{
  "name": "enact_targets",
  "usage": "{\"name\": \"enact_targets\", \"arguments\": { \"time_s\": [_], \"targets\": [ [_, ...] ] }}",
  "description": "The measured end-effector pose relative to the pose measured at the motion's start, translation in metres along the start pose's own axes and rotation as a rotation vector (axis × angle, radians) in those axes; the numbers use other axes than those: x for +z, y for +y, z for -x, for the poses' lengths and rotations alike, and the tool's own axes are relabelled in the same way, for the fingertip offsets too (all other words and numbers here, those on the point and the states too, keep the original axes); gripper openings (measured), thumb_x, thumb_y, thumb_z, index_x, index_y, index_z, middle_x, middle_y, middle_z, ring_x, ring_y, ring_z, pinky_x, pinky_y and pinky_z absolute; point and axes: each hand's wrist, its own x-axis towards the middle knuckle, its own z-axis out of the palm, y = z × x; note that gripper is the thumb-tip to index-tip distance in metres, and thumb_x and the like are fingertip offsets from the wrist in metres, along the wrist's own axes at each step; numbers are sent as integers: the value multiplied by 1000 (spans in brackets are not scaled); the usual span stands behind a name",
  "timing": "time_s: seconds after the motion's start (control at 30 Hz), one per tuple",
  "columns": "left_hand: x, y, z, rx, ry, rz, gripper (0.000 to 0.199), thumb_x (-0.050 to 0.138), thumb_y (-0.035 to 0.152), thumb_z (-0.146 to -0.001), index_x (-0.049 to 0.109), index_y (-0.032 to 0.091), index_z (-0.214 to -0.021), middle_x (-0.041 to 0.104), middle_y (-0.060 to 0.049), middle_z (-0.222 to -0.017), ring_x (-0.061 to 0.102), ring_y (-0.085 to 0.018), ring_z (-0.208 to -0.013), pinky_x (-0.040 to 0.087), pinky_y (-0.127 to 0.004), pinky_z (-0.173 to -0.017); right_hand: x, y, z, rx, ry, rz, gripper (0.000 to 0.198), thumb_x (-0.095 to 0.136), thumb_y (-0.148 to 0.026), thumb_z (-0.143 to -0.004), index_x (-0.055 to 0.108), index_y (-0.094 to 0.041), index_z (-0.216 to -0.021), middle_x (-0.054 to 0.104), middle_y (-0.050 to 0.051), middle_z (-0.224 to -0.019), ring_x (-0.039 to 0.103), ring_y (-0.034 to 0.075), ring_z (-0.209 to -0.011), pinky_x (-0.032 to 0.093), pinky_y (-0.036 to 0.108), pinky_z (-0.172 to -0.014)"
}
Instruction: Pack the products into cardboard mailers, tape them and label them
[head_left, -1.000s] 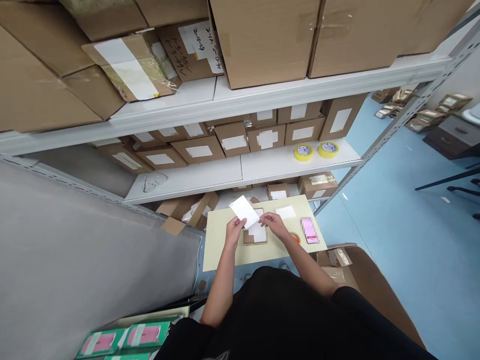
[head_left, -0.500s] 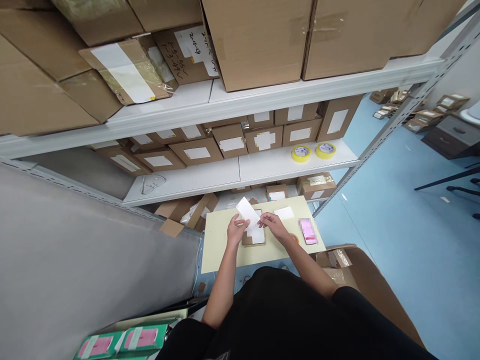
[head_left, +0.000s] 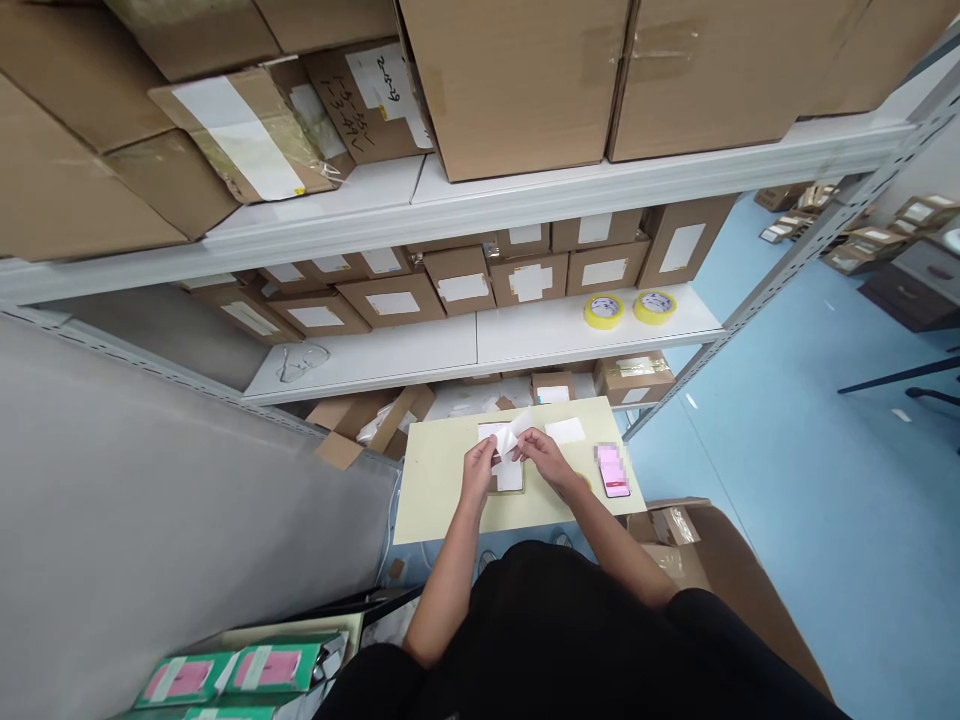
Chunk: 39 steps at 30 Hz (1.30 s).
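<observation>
A white label sheet [head_left: 507, 440] is pinched between both hands, bent and folded over on itself. My left hand [head_left: 478, 472] grips its left side, and the fingers of my right hand [head_left: 544, 458] close on its right side. Directly beneath lies a small cardboard box [head_left: 510, 480] with white paper on its top, partly covered by the hands. Right of the hands, another white sheet [head_left: 564, 431] rests flat on the pale yellow table [head_left: 442, 490]. A phone with a pink screen [head_left: 613, 472] lies near the table's right edge. A yellow roll [head_left: 585, 483] is mostly hidden behind my right forearm.
Behind the table stands a shelf rack [head_left: 375, 370] loaded with labelled cardboard boxes [head_left: 463, 280]. Two yellow tape rolls [head_left: 604, 311] and a pair of glasses [head_left: 303, 362] sit on its middle shelf. A large open carton [head_left: 720, 560] is at my right, green packages [head_left: 274, 667] at lower left.
The label sheet went from flat and slanted to bent and folded between my fingers. My hands stayed over the box, the left one slightly further right. The camera view shifted a little.
</observation>
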Motion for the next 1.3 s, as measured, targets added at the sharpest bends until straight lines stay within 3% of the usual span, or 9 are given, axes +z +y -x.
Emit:
{"name": "enact_targets", "arguments": {
  "time_s": [0.27,0.4,0.5,0.63,0.73,0.83,0.97,1.13,1.3],
  "targets": [
    [3,-15,-6,134,-54,-191,42,76,58,-77,78,17,-76,69,-2,-72,61,-16,-70,49,-27,-68,-1,11,-6,45,74,-31,28,79,-44,-81,61,-24,-86,66,-3,-74,65,16,-71,47,30,-72],
    [-5,-17,-19,111,-91,-139,40,78,57,-75,77,17,-75,68,-1,-70,59,-15,-68,48,-26,-65,11,10,-9,27,145,0,30,85,-43,-75,63,-23,-80,65,-3,-74,61,16,-71,48,29,-72],
    [-32,-17,-35,40,20,0,41,81,56,-72,73,16,-71,62,1,-64,55,-13,-62,47,-25,-61,13,6,-11,45,176,1,29,84,-43,-75,63,-23,-76,64,-2,-73,60,16,-71,50,30,-72],
    [-97,-14,-60,78,424,234,43,83,55,-68,71,15,-79,68,-1,-75,62,-14,-70,50,-25,-64,5,-2,-19,-9,384,-38,30,82,-41,-73,59,-23,-72,62,-4,-70,59,15,-67,51,29,-70],
    [-139,-12,-70,105,486,227,41,81,54,-71,71,15,-80,71,-3,-84,64,-15,-75,51,-25,-67,12,-2,-32,-39,506,-27,31,84,-37,-69,56,-24,-74,63,-5,-66,56,14,-62,48,26,-64],
    [-163,-12,-69,118,469,195,40,79,54,-73,72,16,-85,71,-3,-85,65,-16,-77,51,-25,-68,44,13,-52,26,503,-58,36,86,-34,-62,58,-24,-82,68,-4,-69,59,15,-63,47,27,-62],
    [-199,-15,-60,170,546,219,42,79,54,-73,69,17,-90,71,-4,-86,65,-16,-78,49,-25,-67,104,58,-86,132,495,-51,44,88,-36,-54,59,-23,-83,69,-3,-70,61,16,-63,46,26,-60],
    [-291,-16,-41,198,644,225,42,79,54,-74,67,18,-91,68,-1,-81,61,-14,-72,45,-24,-65,188,124,-143,223,433,91,50,87,-45,-53,44,-25,-66,50,-9,-53,48,11,-51,38,22,-49],
    [-369,-17,-2,181,736,154,45,77,61,-75,68,18,-85,64,1,-73,56,-13,-65,43,-23,-60,287,165,-215,389,321,116,43,87,-40,-59,50,-25,-72,63,-3,-63,60,15,-58,48,26,-51]
  ]
}}
